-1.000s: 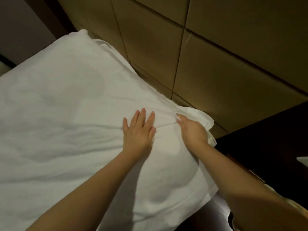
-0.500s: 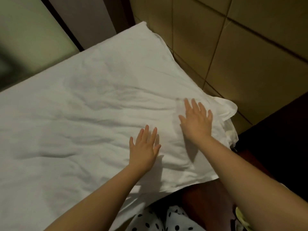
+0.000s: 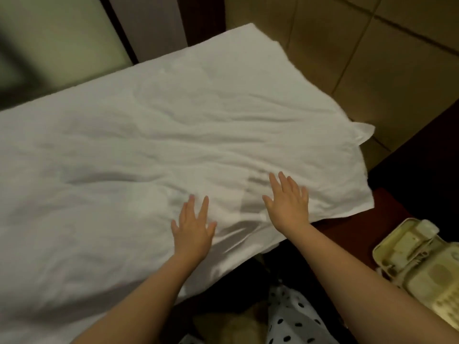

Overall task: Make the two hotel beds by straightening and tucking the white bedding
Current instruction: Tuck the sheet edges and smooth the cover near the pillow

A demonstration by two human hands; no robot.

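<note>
White bedding [image 3: 154, 150] covers the bed and fills most of the view, creased across its middle. Its far corner lies against the padded headboard. My left hand [image 3: 192, 229] lies flat on the cloth near the bed's near edge, fingers straight and spread. A little to the right, my right hand [image 3: 288, 202] presses flat on the bedding close to its right-hand corner, fingers straight. Neither hand grips any cloth. A loose flap of fabric [image 3: 362, 131] sticks out at the right corner by the headboard.
The tan padded headboard [image 3: 360, 58] runs along the upper right. A dark wooden nightstand [image 3: 387, 219] stands right of the bed with a cream telephone [image 3: 419, 264] on it. Polka-dot clothing [image 3: 295, 319] shows below. A pale wall panel [image 3: 62, 38] is at the upper left.
Both hands have slid back toward the bed's near edge while staying flat. The view has pulled back and turned, bringing the nightstand and telephone into sight.
</note>
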